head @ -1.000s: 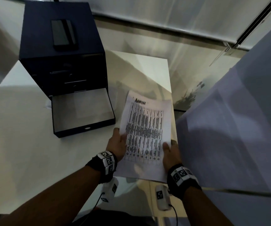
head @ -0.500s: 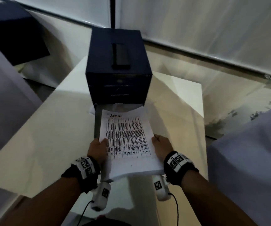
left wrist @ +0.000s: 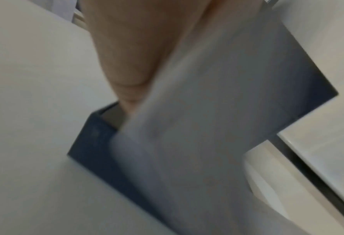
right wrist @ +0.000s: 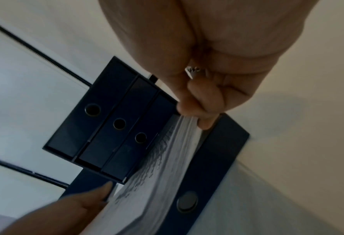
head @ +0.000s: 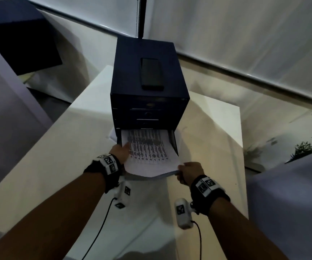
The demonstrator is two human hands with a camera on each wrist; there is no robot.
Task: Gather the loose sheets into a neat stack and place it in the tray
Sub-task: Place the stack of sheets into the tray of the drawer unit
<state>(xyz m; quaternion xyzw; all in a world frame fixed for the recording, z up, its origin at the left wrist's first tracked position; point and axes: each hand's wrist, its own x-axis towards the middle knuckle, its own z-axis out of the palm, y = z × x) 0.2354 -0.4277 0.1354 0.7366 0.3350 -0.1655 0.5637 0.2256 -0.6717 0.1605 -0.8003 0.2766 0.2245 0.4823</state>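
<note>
Half a second back, held level above the pulled-out tray, clear of it; now tipped nose-down, with the far end of the stack already inside the tray at the foot of the dark blue drawer unit, centre of the head view. Near edge not yet down: raised above the tray's front wall, overhanging toward the lower part of the frame.

Left hand at the stack's left edge, thumb laid on the printed top sheet, the other fingers hidden beneath; gripping the paper, judged from the left wrist view, where the hand meets the blurred underside of the sheets above the tray corner. Right hand at the near right corner, fingers curled and pinching the edge of the stack just over the tray's front wall with its round pull.

Meaning for the task: gathering done, placing half done. Sheets fairly square, though slightly fanned along the pinched edge. Left to do, probably: lower the near end past the front wall, then let go with both hands. Risk: near edge catching on that wall, or the fan spreading on release.

A phone lying on top of the unit; a stray white sheet peeking out beside the tray's left side on the tabletop.
</note>
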